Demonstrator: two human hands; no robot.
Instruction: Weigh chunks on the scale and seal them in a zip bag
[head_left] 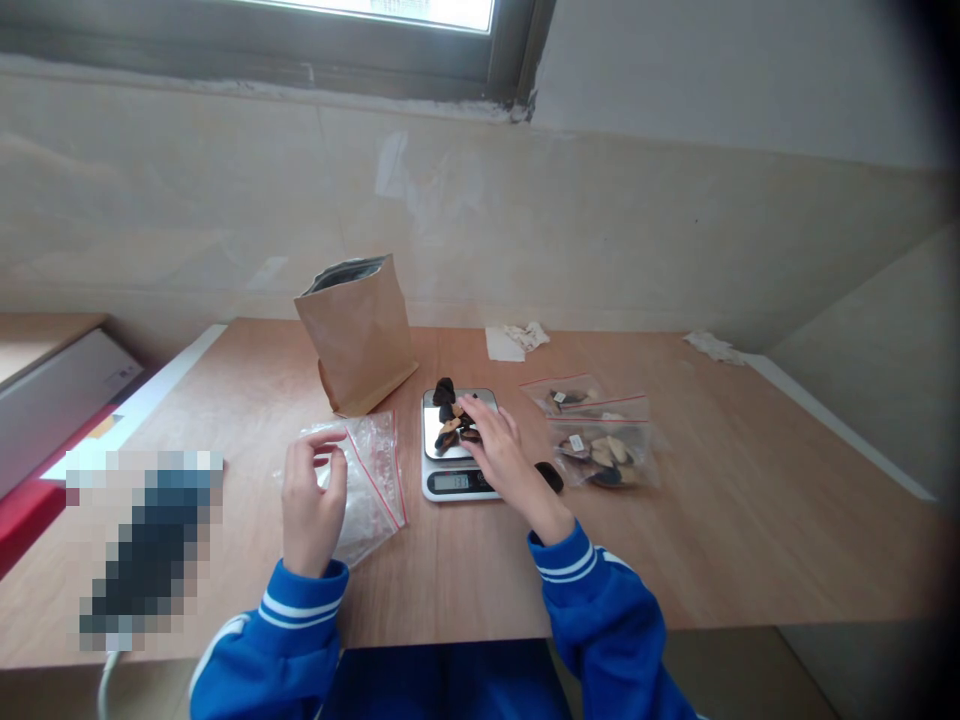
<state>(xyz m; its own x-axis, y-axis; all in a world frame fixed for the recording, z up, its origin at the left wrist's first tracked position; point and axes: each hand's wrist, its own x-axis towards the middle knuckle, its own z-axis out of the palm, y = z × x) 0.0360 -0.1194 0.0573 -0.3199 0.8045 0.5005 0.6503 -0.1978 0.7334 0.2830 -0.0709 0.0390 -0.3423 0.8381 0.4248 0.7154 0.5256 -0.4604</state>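
A person in blue sleeves sits at a wooden tabletop [750,530]; take the digital kitchen scale [448,466] as the clock's centre, twelve towards the wall.

On its steel plate lie dark brown dried pieces [448,412], perhaps sliced mushroom, gathered so that the plate seems to bear them all. The display [451,482] faces the wearer, probably for easy reading, though its figures are too small to be sure of.

The right hand [506,460] comes in from four o'clock, fingers spread and bent over the pieces; whether the fingertips pinch one cannot be told. A dark oval object [551,477] shows just beside its wrist.

The left hand [310,500], towards half past eight, is loosely curled, thumb apart from fingers, with nothing visible in its grasp. It hovers over or rests at the edge of flat transparent zip bags [367,500] with red seal lines, seemingly kept within its reach.

At half past ten a kraft paper pouch [360,340] stands upright, mouth open, likely for easy access. At three o'clock, filled zip bags [611,450] overlap, apparently set apart from the flat ones.
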